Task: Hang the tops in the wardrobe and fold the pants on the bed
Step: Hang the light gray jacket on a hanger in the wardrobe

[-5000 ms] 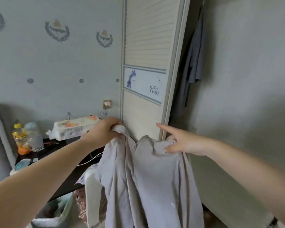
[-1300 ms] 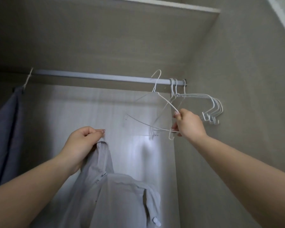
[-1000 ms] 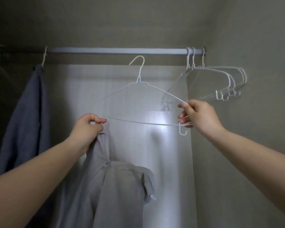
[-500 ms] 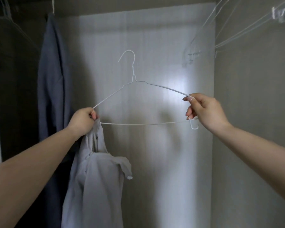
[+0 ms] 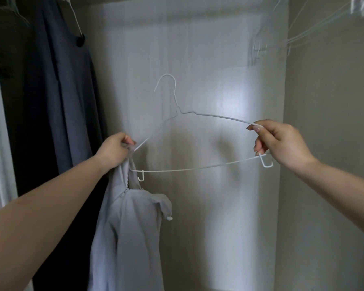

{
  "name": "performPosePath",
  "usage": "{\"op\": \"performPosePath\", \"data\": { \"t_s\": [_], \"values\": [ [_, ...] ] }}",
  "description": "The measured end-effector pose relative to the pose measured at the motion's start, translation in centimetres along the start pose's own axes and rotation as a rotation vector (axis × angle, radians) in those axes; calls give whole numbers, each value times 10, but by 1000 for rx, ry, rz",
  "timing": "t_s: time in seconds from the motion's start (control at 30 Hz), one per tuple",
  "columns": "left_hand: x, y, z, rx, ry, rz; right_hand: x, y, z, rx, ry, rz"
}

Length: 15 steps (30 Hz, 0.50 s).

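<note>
A light grey zip-up top (image 5: pixel 126 234) hangs down from my left hand (image 5: pixel 114 150), which grips it by its upper edge beside the zipper. A white wire hanger (image 5: pixel 198 141) is held level in front of the wardrobe's back wall, its hook pointing up. My right hand (image 5: pixel 280 143) pinches the hanger's right end. The hanger's left end meets the top's upper edge at my left hand, and the fabric there hides its tip.
A dark blue garment (image 5: pixel 65 97) hangs on a hanger at the left, close to my left arm. Several empty white hangers (image 5: pixel 298 32) hang at the upper right. The wardrobe's side wall (image 5: pixel 328 143) stands right of my right hand.
The hanger has come off the rail and down in front of me. Its left end has reached the top at my left hand. The view has tilted down below the rail.
</note>
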State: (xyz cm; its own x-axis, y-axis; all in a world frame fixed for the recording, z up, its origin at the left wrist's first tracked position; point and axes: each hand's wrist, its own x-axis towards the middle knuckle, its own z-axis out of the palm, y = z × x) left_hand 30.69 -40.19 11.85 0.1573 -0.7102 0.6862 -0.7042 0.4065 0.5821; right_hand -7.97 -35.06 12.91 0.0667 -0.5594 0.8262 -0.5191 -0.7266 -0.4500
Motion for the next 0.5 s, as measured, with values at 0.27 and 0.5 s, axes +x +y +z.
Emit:
{"op": "performPosePath", "data": {
  "t_s": [0.27,0.5],
  "values": [
    [1,22,17,-166,-83,-19,-6,4,1,39,-55,26],
    [1,3,8,-56,-36,-85,1,5,-29,33,-35,-4]
  ]
}}
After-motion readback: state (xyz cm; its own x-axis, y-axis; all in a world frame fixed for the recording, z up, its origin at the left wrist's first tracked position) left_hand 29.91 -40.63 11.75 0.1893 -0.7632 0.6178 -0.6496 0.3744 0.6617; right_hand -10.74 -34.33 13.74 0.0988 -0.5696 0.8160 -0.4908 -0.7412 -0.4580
